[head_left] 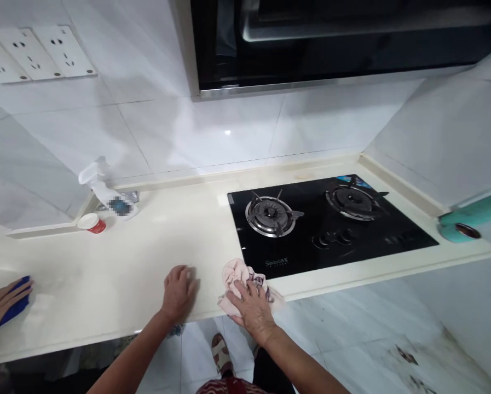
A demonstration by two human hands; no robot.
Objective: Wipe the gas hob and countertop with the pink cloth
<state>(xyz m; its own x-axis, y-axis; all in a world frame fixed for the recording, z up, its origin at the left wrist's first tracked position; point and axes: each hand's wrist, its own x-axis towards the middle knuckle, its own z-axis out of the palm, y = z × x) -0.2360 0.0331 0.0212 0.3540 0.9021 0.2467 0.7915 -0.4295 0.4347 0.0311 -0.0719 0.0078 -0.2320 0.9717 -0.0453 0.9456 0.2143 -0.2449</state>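
My right hand [254, 312] presses down on a crumpled pink cloth [234, 272] at the front edge of the counter, by the near left corner of the black gas stove [294, 257]. Its fingers are bent over the cloth, which has a dark printed pattern on one side. To the left, my left hand [178, 293] rests on the white countertop [146, 246], its fingers curled in and nothing seen in them. A gap of bare counter lies between this hand and the cloth.
Another person's hand [3, 301] holds a blue cloth [17, 306] on the counter at far left. A white spray bottle [101, 189] and a red-and-white cup [92, 222] stand by the wall. A range hood [331, 54] overhangs the stove; a green pipe [458, 230] is at right.
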